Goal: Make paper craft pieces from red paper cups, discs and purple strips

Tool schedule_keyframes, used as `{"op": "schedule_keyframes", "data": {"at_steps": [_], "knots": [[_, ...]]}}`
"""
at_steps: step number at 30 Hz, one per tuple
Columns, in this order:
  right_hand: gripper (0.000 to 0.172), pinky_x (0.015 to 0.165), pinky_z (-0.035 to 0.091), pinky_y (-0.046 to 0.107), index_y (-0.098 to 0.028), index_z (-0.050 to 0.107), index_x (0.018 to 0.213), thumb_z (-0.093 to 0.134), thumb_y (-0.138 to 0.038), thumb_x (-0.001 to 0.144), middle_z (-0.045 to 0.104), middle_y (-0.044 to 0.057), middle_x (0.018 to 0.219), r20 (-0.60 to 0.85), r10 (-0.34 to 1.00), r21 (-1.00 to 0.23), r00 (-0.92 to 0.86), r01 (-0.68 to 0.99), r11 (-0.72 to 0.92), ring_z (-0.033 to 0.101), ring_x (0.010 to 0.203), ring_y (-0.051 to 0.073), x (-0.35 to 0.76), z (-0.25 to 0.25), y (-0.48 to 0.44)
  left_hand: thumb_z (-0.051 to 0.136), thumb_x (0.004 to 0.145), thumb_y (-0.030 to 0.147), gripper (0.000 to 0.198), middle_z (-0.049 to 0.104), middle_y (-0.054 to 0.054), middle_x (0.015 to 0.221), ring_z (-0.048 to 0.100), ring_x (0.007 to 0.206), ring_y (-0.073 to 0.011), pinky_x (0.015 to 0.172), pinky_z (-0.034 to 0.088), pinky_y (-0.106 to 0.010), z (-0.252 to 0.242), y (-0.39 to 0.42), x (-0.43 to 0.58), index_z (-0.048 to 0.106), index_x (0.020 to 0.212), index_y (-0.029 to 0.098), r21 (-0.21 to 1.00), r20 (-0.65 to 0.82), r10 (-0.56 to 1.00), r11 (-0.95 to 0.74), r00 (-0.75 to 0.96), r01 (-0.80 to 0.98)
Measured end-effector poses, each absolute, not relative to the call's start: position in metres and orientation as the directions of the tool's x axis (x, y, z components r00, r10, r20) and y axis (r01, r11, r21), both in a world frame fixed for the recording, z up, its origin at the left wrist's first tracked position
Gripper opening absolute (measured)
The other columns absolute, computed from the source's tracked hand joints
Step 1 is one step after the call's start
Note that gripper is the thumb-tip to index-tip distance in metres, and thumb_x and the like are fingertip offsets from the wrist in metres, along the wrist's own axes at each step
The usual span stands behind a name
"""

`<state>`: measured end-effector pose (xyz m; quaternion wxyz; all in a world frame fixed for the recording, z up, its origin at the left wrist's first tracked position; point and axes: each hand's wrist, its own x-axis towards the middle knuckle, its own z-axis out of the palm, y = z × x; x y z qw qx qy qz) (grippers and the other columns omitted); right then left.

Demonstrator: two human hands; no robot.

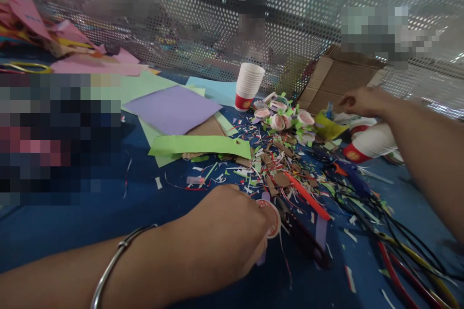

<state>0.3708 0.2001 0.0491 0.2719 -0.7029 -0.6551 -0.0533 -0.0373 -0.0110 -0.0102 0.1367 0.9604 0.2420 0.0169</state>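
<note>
Bangled left hand (224,231) pinches a red-rimmed paper disc (272,219) above a littered blue table (108,212).
The disc sits at the fingertips on the hand's right side. The right hand (362,101) is well apart, up by the cardboard box (337,81), its fingers curled, perhaps empty; the view does not settle it. Paper scraps (275,164) lie between.

Craft workshop, shared. Blue worktop (108,222) was littered with paper scraps (275,164). Coloured paper sheets (172,108) lay fanned. Stacked paper cups (248,85) and cardboard box (333,84) stood at back. Perforated metal screen (290,9) closed off station. More paper was piled far left.
</note>
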Motion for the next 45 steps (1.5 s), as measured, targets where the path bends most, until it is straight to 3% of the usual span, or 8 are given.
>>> {"op": "schedule_keyframes", "data": {"at_steps": [5, 11, 15, 18, 24, 28, 35, 45], "knots": [[0.035, 0.092, 0.057, 0.043, -0.016, 0.065, 0.129, 0.046, -0.037, 0.108, 0.063, 0.009, 0.131, 0.150, 0.975, -0.131, 0.161, 0.981, -0.142, 0.066, 0.114, 0.025, 0.366, 0.056, 0.174, 0.049, 0.095, 0.020, 0.016, 0.073, -0.002, 0.073, 0.068, 0.062, -0.0232, 0.052, 0.029, -0.035, -0.008, -0.009, -0.037, 0.062, 0.086, 0.021, 0.350, -0.042, 0.515, -0.795, 0.856, 0.495], [0.033, 0.079, 0.046, 0.036, -0.002, 0.078, 0.107, 0.063, -0.027, 0.092, 0.079, 0.009, 0.094, 0.323, 0.938, -0.056, 0.125, 0.992, -0.113, 0.070, 0.100, 0.021, 0.342, 0.085, 0.139, 0.050, 0.095, 0.022, 0.020, 0.071, -0.001, 0.071, 0.067, 0.063, -0.0199, 0.053, 0.029, -0.033, -0.008, -0.008, -0.039, 0.061, 0.079, 0.021, 0.387, -0.017, 0.535, -0.776, 0.845, 0.499], [0.035, 0.076, 0.043, 0.036, -0.005, 0.078, 0.112, 0.067, -0.024, 0.085, 0.080, 0.003, 0.092, 0.388, 0.914, -0.075, 0.122, 0.992, -0.101, 0.070, 0.093, 0.015, 0.311, 0.108, 0.100, 0.051, 0.096, 0.021, 0.019, 0.072, 0.000, 0.074, 0.066, 0.065, -0.0199, 0.054, 0.030, -0.031, -0.006, -0.007, -0.039, 0.062, 0.080, 0.022, 0.403, -0.044, 0.532, -0.765, 0.846, 0.502], [0.032, 0.071, 0.044, 0.032, -0.015, 0.080, 0.111, 0.078, -0.023, 0.081, 0.079, -0.002, 0.086, 0.463, 0.867, -0.196, 0.185, 0.975, -0.104, 0.068, 0.080, 0.010, 0.287, 0.109, 0.063, 0.052, 0.097, 0.022, 0.020, 0.072, -0.001, 0.074, 0.066, 0.066, -0.0200, 0.056, 0.033, -0.031, -0.006, -0.007, -0.038, 0.064, 0.081, 0.021, 0.399, -0.034, 0.521, -0.775, 0.853, 0.490], [0.020, 0.047, 0.043, 0.022, -0.023, 0.083, 0.101, 0.084, -0.026, 0.082, 0.080, 0.003, 0.084, 0.596, 0.803, -0.341, 0.017, 0.910, 0.234, 0.059, 0.054, 0.006, 0.256, 0.079, 0.004, 0.053, 0.099, 0.024, 0.020, 0.070, -0.002, 0.080, 0.063, 0.074, -0.0179, 0.069, 0.043, -0.031, -0.005, -0.006, -0.042, 0.067, 0.086, 0.020, 0.459, 0.216, 0.572, -0.775, 0.791, 0.435], [0.014, 0.061, 0.058, 0.020, -0.024, 0.081, 0.096, 0.082, -0.024, 0.083, 0.080, 0.001, 0.087, 0.510, 0.860, -0.533, -0.033, 0.772, 0.346, 0.071, 0.069, 0.011, 0.231, 0.059, -0.019, 0.062, 0.098, 0.036, 0.024, 0.067, -0.006, 0.111, 0.060, 0.106, -0.0223, 0.092, 0.046, -0.035, -0.002, -0.003, -0.042, 0.063, 0.114, 0.019, 0.461, 0.443, 0.624, -0.774, 0.643, 0.434], [0.016, 0.068, 0.063, 0.017, -0.028, 0.079, 0.098, 0.079, -0.020, 0.085, 0.080, -0.004, 0.089, 0.376, 0.917, -0.716, -0.130, 0.588, 0.377, 0.075, 0.075, 0.011, 0.198, 0.029, -0.030, 0.053, 0.101, 0.019, 0.014, 0.066, -0.007, 0.111, 0.060, 0.099, -0.0191, 0.089, 0.048, -0.031, -0.002, -0.001, -0.037, 0.061, 0.112, 0.014, 0.529, 0.265, 0.652, -0.714, 0.710, 0.458], [0.012, 0.070, 0.062, 0.017, -0.026, 0.078, 0.100, 0.077, -0.025, 0.088, 0.080, -0.002, 0.089, 0.247, 0.954, -0.770, -0.167, 0.563, 0.298, 0.075, 0.076, 0.012, 0.183, 0.019, -0.042, 0.042, 0.106, 0.035, 0.022, 0.067, -0.004, 0.099, 0.060, 0.091, -0.0193, 0.077, 0.045, -0.031, 0.003, -0.007, -0.039, 0.054, 0.111, 0.018, 0.652, 0.105, 0.680, -0.598, 0.725, 0.467]]}}
